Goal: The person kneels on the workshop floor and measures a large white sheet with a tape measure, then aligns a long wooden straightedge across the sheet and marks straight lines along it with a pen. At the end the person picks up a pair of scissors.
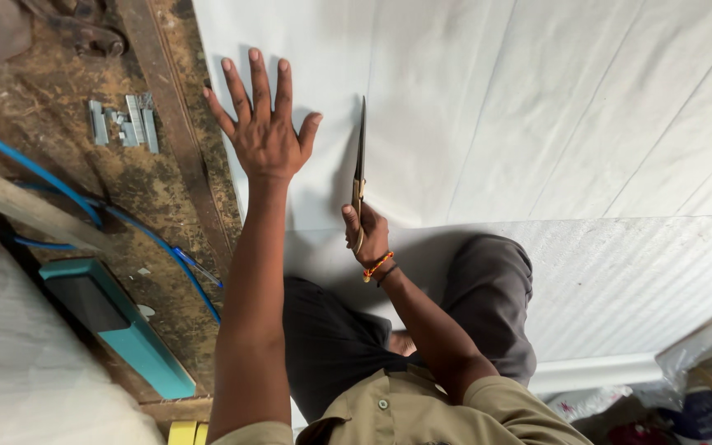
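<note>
Khaki shirt and dark trousers fill the near edge, the person seated on the large sheet of white fabric (537, 107). Left hand (263, 132) lies flat, fingers spread, pinning the sheet near the rough wooden worktop (166, 189). Right hand (366, 231) grips long dark scissors (360, 156), blades pointing away: cutting seems underway; advancing calls for holding the cloth taut.

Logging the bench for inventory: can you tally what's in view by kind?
White fabric sheet: 1
Scissors, in right hand: 1
Blue hoses: 2
Teal case: 1
Staple strip cluster: 1
Left hand flat on the sheet.
Total: 6
</note>
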